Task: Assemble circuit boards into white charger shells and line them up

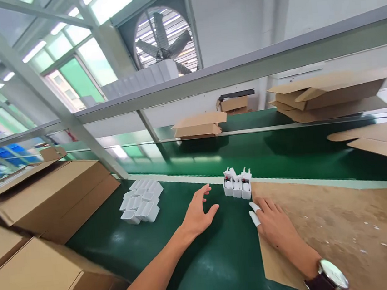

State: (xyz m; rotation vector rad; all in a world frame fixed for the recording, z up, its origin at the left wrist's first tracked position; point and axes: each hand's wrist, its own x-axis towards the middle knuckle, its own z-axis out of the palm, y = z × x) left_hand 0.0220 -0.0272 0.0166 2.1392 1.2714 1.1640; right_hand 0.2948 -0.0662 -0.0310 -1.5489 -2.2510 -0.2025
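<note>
My left hand [200, 212] hovers over the green work surface [205, 262], thumb and fingers apart, holding nothing. To its right, my right hand [276, 219] lies with fingers stretched over the left edge of a brown cardboard sheet [352, 230]; white covers sit on two of its fingertips. Just beyond the hands stands a short row of three small white boxes [237, 188], with white pronged parts sticking up out of them. Farther left is a cluster of several empty white trays or box shells [142, 200], packed side by side.
Large cardboard cartons [48, 200] crowd the left side. A green conveyor belt [269, 151] runs behind the work surface, with flattened cardboard boxes [325, 93] beyond it. A metal rail [227, 71] crosses above. Small white scraps [363, 251] lie on the cardboard sheet.
</note>
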